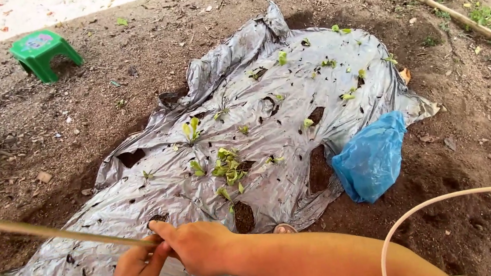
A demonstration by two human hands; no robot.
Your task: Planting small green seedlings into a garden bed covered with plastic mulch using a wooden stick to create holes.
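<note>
Over on the far left, up top, a small green plastic stool (pixel 45 53) sits on bare brown soil (pixel 81 122), well apart from the work. Along the lower left, a long thin cane (pixel 48 232) slants in from the frame edge and runs straight into the hands. The left hand (pixel 136 272) is low at the bottom edge, fingers curled around the cane's end. Just beside it, touching, the right hand (pixel 198 247) comes across from the right and closes over the same spot, fingers wrapped down on the cane, the forearm stretching away to the lower right. Both hands are clenched on that cane, right above the near edge of the sheet.

Under them and spreading up through the middle lies a crumpled grey plastic sheet (pixel 265 95), torn with dark holes showing soil. Small green seedlings (pixel 227 165) poke through, a cluster near the centre, more scattered toward the far end. On the sheet's right edge sits a bunched blue plastic bag (pixel 372 157). At lower right, a pale hose (pixel 437 204) arcs over the dirt. At top right, a thin pale pole (pixel 439 7) lies along the ground.
</note>
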